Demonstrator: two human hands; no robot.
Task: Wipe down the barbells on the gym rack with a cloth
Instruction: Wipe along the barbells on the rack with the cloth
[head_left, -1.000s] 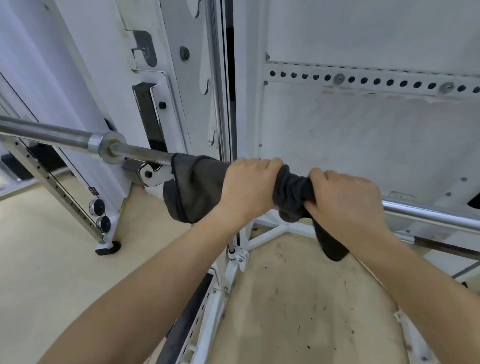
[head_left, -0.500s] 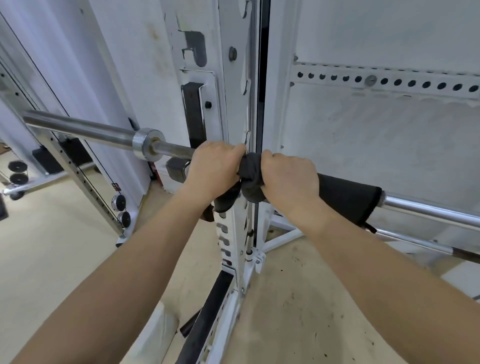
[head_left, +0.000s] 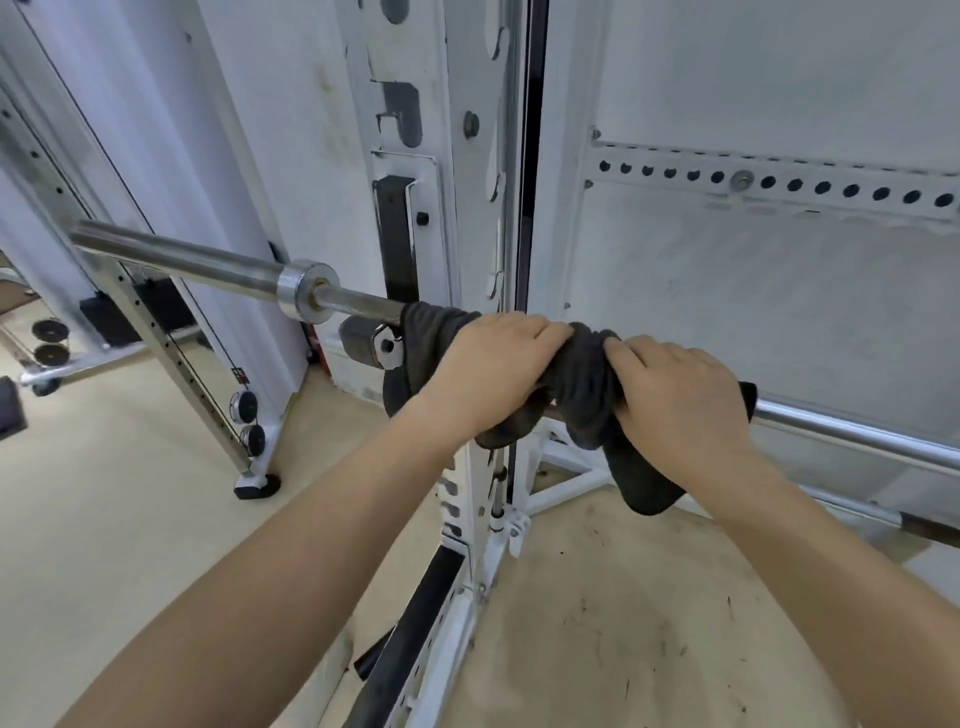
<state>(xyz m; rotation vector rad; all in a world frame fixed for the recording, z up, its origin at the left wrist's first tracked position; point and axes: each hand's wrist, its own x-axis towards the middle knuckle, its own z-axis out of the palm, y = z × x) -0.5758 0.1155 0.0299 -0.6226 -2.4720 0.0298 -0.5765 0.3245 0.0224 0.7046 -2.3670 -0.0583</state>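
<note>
Glossy metal barbell (head_left: 208, 267), matt cloth (head_left: 584, 374)

our left hand (head_left: 485, 371): bare, no glove, no ring | our right hand (head_left: 675, 397): bare | our forearms: bare, no sleeves, no watch

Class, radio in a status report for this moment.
Both hands, left and right, clamped on dark cloth wrapped round barbell. White rack upright directly behind. Nothing blocking.

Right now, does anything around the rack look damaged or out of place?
Nothing is broken. The floor under the barbell shows dark scuffs and specks, and the white rack upright has chipped paint. Both hands grip the cloth normally.
</note>
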